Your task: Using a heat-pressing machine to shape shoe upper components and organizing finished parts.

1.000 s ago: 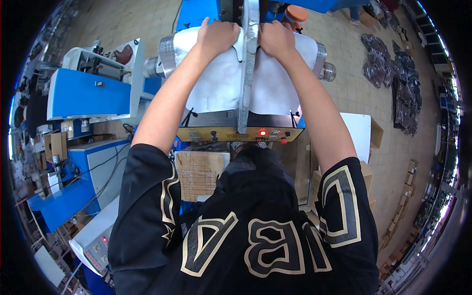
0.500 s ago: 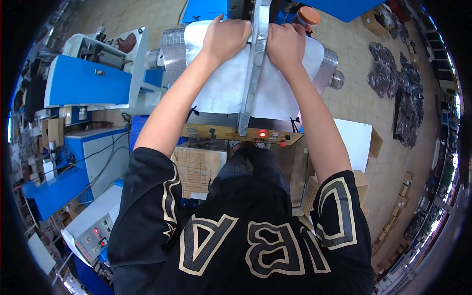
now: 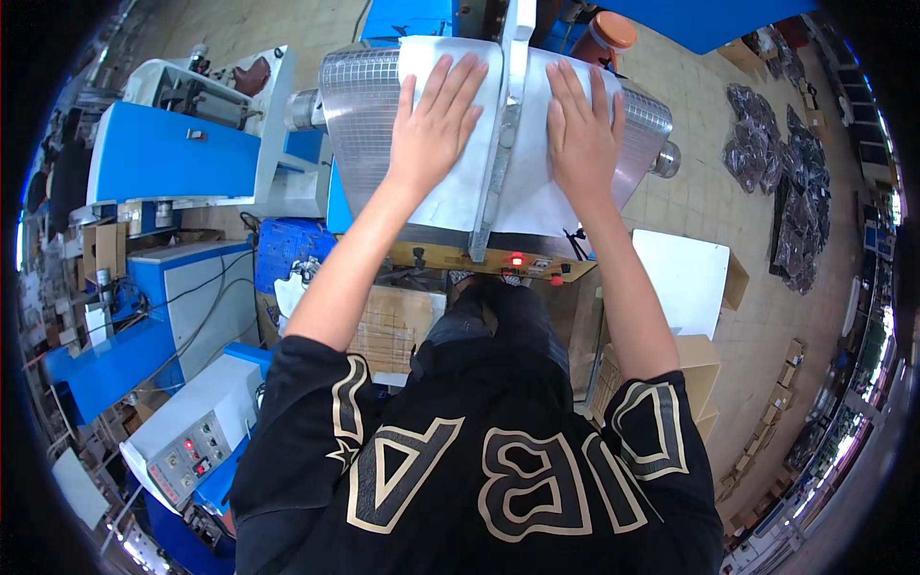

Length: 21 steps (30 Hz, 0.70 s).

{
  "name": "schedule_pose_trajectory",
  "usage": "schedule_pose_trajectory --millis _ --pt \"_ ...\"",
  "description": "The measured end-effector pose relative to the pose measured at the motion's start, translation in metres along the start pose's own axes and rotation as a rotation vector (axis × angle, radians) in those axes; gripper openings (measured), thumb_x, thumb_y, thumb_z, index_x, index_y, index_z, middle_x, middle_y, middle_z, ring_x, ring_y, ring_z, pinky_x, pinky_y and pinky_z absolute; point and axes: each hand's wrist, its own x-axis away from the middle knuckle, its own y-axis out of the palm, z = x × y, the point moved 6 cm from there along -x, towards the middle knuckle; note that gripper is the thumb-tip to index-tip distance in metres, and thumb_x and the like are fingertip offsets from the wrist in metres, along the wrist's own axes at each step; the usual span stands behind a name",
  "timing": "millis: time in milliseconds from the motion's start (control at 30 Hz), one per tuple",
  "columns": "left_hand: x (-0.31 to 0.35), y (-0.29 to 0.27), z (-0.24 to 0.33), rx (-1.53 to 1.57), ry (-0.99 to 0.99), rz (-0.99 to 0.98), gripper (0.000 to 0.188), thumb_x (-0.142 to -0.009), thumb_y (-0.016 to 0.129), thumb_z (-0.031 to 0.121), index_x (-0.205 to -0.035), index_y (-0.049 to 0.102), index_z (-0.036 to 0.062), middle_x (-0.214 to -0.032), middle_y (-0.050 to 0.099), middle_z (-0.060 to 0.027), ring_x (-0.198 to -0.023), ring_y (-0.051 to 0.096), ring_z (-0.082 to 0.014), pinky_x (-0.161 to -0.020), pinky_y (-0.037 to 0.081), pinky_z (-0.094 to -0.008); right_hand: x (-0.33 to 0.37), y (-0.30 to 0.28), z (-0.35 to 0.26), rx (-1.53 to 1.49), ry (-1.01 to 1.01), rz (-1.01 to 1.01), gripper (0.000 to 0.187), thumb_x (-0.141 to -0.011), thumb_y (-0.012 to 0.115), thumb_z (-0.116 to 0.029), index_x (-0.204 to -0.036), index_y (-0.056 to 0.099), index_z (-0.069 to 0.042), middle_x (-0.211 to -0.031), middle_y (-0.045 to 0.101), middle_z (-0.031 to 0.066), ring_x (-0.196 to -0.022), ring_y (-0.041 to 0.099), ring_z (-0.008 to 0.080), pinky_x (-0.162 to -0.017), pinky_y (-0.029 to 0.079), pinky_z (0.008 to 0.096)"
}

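A white sheet (image 3: pixel 460 196) lies over the silver, grid-marked bed (image 3: pixel 359 125) of a machine. Above it a long narrow metal bar (image 3: pixel 498 153) runs from the far side toward me, splitting the sheet into two halves. My left hand (image 3: pixel 436 125) rests flat on the left half, fingers stretched and pointing away. On the right half lies my right hand (image 3: pixel 585 129), palm down with its fingers spread. Neither hand holds anything or touches the bar.
A wooden front panel (image 3: pixel 441 261) carries a lit red button (image 3: pixel 517 260). An orange-lidded jar (image 3: pixel 613 34) stands behind the bed at right. Blue machines (image 3: pixel 172 158) are on the left. Dark plastic-wrapped bundles (image 3: pixel 752 139) lie on the floor at right, with a cardboard box (image 3: pixel 700 369) nearer.
Both hands have left their curled hold beside the bar at the far edge. They now lie flat and farther apart, slightly nearer to me. More of the bed's left side shows.
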Motion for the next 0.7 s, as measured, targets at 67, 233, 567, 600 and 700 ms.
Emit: schedule_pose_trajectory --millis 67,233,567,600,700 --pt "0.031 0.004 0.002 -0.009 -0.042 -0.052 0.051 -0.098 0.046 0.028 -0.147 0.036 0.0146 -0.151 0.036 -0.0035 -0.140 0.032 -0.0218 -0.113 0.021 -0.0493 0.028 -0.011 -0.002 -0.024 0.029 -0.091 0.039 -0.100 0.040 -0.025 -0.137 0.053 -0.020 -0.143 0.049 -0.0029 -0.137 0.037 0.0244 -0.115 0.018 0.0472" --pt "0.133 0.026 0.016 0.115 -0.185 -0.275 0.054 -0.098 0.047 0.026 -0.148 0.033 0.0114 -0.152 0.034 -0.0057 -0.141 0.031 -0.0240 -0.113 0.020 -0.0521 0.156 -0.030 0.057 -0.207 0.265 -0.235 0.042 -0.100 0.035 -0.020 -0.138 0.050 -0.009 -0.144 0.048 0.0059 -0.141 0.031 0.0297 -0.116 0.013 0.0495" --pt "0.395 0.079 0.051 0.787 -0.773 -1.010 0.054 -0.102 0.033 0.039 -0.140 0.044 0.0024 -0.137 0.050 -0.0213 -0.129 0.045 -0.0369 -0.111 0.029 -0.0472 0.342 -0.055 0.134 -0.571 1.223 -0.252 0.035 -0.098 0.049 -0.025 -0.111 0.065 0.003 -0.102 0.069 0.0158 -0.099 0.064 0.0225 -0.088 0.047 0.0323" --pt "0.404 0.085 0.051 0.797 -0.788 -1.128 0.054 -0.101 0.034 0.041 -0.135 0.049 0.0023 -0.128 0.056 -0.0226 -0.123 0.050 -0.0386 -0.107 0.034 -0.0452 0.348 -0.043 0.142 -0.590 1.279 -0.252 0.035 -0.096 0.052 -0.028 -0.110 0.065 0.002 -0.100 0.069 0.0147 -0.096 0.065 0.0221 -0.086 0.048 0.0334" --pt "0.445 0.101 0.029 0.877 -0.664 -1.324 0.053 -0.098 0.042 0.045 -0.124 0.059 0.0020 -0.113 0.065 -0.0230 -0.113 0.058 -0.0380 -0.097 0.043 -0.0403 0.354 0.013 0.168 -0.476 1.288 -0.279 0.039 -0.092 0.060 -0.031 -0.109 0.064 0.003 -0.097 0.070 0.0130 -0.090 0.066 0.0232 -0.083 0.049 0.0341"
